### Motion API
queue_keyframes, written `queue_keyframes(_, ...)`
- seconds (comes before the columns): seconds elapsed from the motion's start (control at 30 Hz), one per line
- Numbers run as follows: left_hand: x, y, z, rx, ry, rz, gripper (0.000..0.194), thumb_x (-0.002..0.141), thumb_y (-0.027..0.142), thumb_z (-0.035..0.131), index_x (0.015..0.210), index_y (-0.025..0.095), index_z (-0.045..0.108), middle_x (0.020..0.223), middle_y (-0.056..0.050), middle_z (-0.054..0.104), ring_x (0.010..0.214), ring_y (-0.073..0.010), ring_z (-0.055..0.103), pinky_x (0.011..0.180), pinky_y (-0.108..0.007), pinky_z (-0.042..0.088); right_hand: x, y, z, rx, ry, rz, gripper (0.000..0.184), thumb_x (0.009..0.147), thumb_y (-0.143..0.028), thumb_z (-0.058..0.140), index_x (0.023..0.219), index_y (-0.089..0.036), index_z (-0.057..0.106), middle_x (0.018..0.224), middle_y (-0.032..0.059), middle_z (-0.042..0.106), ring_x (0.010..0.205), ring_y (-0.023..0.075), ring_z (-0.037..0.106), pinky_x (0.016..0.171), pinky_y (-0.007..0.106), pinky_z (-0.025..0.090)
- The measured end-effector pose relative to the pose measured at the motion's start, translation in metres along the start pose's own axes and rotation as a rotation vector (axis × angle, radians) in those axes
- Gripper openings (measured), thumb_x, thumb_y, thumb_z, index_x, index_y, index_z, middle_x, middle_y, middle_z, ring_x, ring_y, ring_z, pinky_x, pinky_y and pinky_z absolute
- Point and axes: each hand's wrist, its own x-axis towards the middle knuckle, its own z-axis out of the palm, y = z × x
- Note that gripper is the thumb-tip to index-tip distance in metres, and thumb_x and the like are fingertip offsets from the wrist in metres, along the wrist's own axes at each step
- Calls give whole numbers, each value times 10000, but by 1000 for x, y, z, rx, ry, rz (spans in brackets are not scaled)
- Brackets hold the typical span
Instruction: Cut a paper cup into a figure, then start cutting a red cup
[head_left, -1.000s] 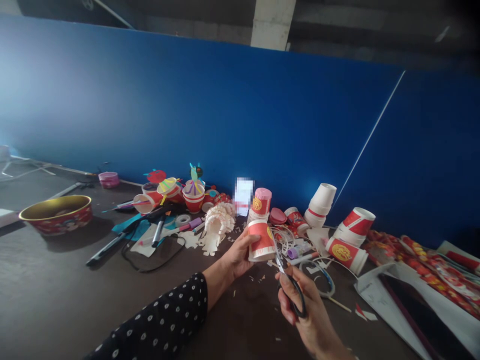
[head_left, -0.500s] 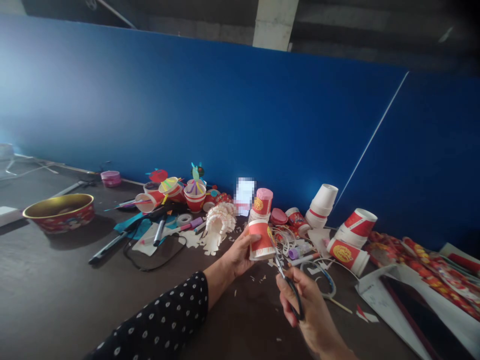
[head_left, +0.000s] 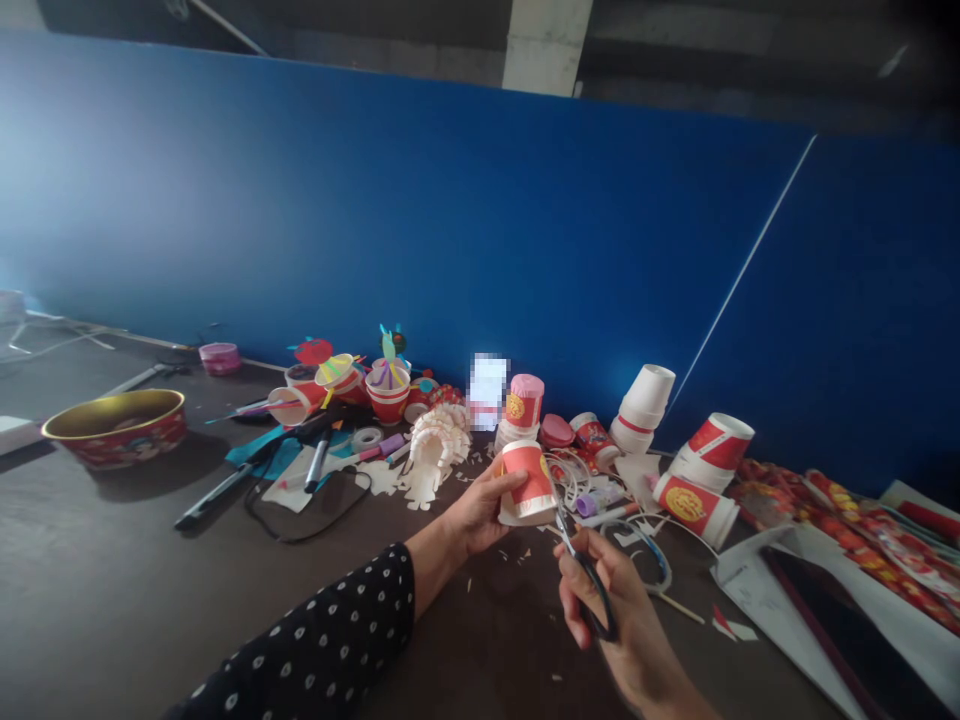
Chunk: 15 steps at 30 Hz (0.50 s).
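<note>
Held upside down over the table, a red and white paper cup [head_left: 527, 478] is gripped by my left hand [head_left: 480, 508], thumb across its side. My right hand [head_left: 611, 600] is closed around the black handles of a pair of scissors [head_left: 566, 530]. The blades point up and touch the cup's right side near its lower rim; whether they cut into the paper I cannot tell. Behind the held cup stands another stack of cups [head_left: 523, 405] with a pink top. Small paper scraps lie on the table below my hands.
A gold-rimmed red bowl [head_left: 116, 430] sits at the left. Markers [head_left: 319, 460] and a white cut-paper piece [head_left: 435, 450] lie left of centre. White cups [head_left: 643, 405] and red cups [head_left: 690, 500] stand right, near a dark phone [head_left: 855, 630] on white paper. A blue partition [head_left: 450, 220] rises behind.
The cup in my left hand has shifted and tilted slightly to the right. My right hand with the scissors has moved a little right and down.
</note>
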Motion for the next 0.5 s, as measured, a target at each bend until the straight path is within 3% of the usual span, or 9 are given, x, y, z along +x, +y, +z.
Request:
queue_keyframes(0.2,2,-5,-4,-18,-60,-9,506,734,143,592,1204,185,407,928,-83,623,775,-200,614,718,-366,484,0,5,-3,76,-23,-42,269,790,-426,574,837,-191,452,535,-76,470,383,41,384,367,159,286)
queue_keyframes(0.5,2,-5,-9,-19,-107,-19,526,753,177,571,1240,180,372,943,-92,623,831,-230,615,771,-405,470,0,4,-3,40,-10,10,288,790,-437,571,772,-176,450,490,-98,428,325,-1,323,323,122,221)
